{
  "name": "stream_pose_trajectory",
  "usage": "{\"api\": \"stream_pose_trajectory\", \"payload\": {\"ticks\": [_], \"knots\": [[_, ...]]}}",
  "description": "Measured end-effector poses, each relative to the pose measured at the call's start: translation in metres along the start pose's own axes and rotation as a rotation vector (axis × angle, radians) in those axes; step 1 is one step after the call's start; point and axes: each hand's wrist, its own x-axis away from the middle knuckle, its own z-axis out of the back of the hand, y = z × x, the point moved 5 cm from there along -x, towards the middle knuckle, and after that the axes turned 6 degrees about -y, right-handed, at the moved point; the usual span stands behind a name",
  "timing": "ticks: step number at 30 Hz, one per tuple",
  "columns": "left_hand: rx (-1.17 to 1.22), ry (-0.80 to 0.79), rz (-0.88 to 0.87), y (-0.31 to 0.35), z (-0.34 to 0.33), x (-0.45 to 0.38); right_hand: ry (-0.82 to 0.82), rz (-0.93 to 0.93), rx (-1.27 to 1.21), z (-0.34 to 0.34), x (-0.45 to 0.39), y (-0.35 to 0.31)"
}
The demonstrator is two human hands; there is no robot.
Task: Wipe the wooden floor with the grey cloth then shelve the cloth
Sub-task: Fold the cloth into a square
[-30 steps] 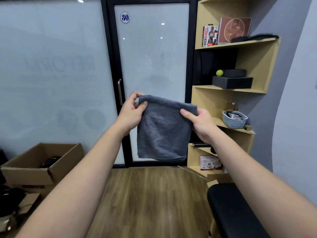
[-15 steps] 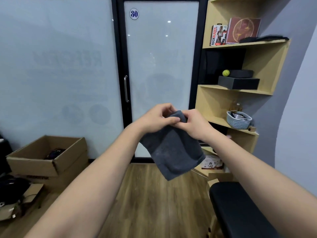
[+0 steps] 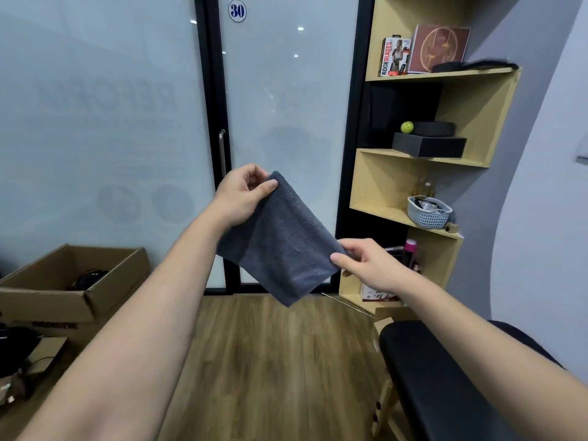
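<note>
From the head camera, the grey cloth (image 3: pixel 280 240) hung in the air, stretched on a slant between both hands above the wooden floor (image 3: pixel 270 361), well clear of it. The left hand (image 3: pixel 243 194) pinched the cloth's upper corner between thumb and curled fingers. The right hand (image 3: pixel 369 265), lower and nearer the shelf unit (image 3: pixel 477 113), pinched the cloth's lower right edge with thumb on top and fingers beneath. The cloth's bottom corner drooped free. On the shelf unit's third board a small basket (image 3: pixel 429 211) sat near the right edge. An open cardboard box (image 3: pixel 73 281) stood at the floor's left edge, a black padded bench (image 3: pixel 439 386) at its right.
</note>
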Motion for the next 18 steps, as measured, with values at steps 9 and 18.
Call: {"api": "stream_pose_trajectory", "payload": {"ticks": [9, 18], "knots": [[0.097, 0.143, 0.023, -0.012, 0.026, 0.029, 0.179, -0.126, 0.085, -0.009, 0.012, 0.012], [0.048, -0.071, 0.029, -0.004, 0.008, 0.043, -0.004, 0.012, -0.174, -0.034, -0.048, -0.069]]}}
